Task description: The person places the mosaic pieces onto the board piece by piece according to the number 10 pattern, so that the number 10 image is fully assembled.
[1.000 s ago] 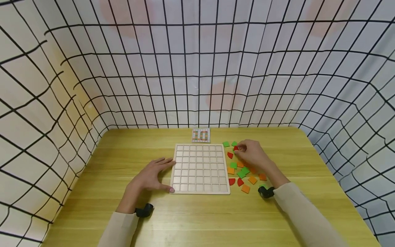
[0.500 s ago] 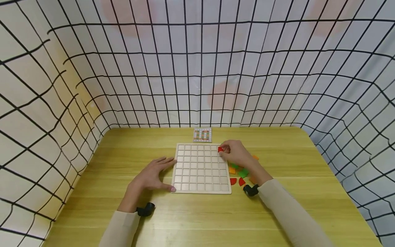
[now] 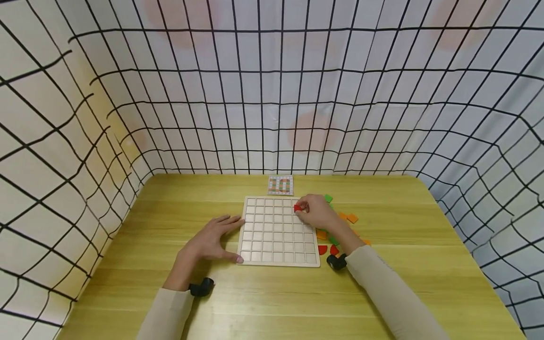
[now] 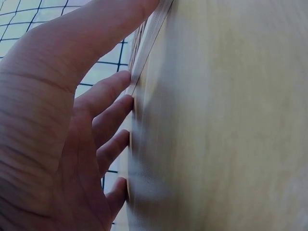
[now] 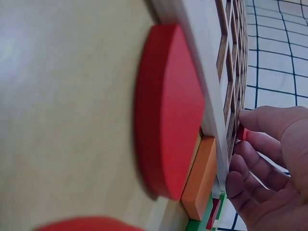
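Observation:
A pale wooden grid board (image 3: pixel 278 231) lies flat in the middle of the table. My left hand (image 3: pixel 211 240) rests at its left edge, fingers spread, with the thumb at the near left corner; in the left wrist view the fingertips (image 4: pixel 126 137) touch the tabletop. Over the board's far right cells, my right hand (image 3: pixel 319 211) pinches a red quarter-circle tile (image 3: pixel 298 208) between thumb and index finger. The right wrist view shows that tile (image 5: pixel 242 132) at the grid, mostly covered by the fingers.
Right of the board lie loose tiles: red ones (image 3: pixel 323 250), orange ones (image 3: pixel 352 218) and green ones (image 3: pixel 328 198), some hidden under the right arm. A small card with a coloured grid pattern (image 3: pixel 280 185) lies behind the board. Netting (image 3: pixel 272 118) stands around the table.
My right hand has carried the red tile leftward from the loose pile to above the board's far right cells. The left hand has stayed at the board's edge.

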The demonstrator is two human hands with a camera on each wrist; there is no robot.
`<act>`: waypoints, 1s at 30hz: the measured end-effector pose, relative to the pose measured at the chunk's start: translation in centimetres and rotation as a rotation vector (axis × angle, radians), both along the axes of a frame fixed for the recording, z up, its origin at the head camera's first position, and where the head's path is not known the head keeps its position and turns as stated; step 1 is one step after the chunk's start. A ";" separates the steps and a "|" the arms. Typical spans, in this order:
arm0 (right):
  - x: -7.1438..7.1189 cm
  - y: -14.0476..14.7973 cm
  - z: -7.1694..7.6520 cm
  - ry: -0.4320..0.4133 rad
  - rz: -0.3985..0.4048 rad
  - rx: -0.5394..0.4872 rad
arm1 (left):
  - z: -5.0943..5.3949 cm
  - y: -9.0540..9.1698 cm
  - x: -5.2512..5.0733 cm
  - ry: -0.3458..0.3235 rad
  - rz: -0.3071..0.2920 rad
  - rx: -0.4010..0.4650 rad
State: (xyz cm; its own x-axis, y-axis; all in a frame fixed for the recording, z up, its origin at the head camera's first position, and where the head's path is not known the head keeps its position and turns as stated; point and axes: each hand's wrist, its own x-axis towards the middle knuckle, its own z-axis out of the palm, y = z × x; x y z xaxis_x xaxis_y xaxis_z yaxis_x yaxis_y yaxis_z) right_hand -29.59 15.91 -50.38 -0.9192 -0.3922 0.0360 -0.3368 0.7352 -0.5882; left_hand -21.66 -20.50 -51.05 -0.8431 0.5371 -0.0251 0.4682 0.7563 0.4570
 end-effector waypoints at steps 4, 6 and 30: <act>0.0 -0.2 0.0 0.020 0.008 0.017 | 0.0 -0.1 0.0 -0.005 0.000 -0.001; 0.0 -0.2 -0.1 0.032 0.018 0.021 | -0.1 -0.1 0.0 -0.010 0.001 -0.002; 0.2 1.2 -0.2 -0.002 -0.043 -0.098 | -0.2 0.0 -0.1 -0.015 -0.008 -0.003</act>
State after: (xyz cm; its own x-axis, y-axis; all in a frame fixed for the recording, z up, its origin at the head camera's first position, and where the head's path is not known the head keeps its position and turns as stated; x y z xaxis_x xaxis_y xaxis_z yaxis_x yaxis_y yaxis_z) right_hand -29.41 17.12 -50.57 -0.9353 -0.3469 0.0706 -0.3050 0.6883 -0.6582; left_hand -21.72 -20.47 -51.23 -0.8385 0.5434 -0.0396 0.4670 0.7542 0.4617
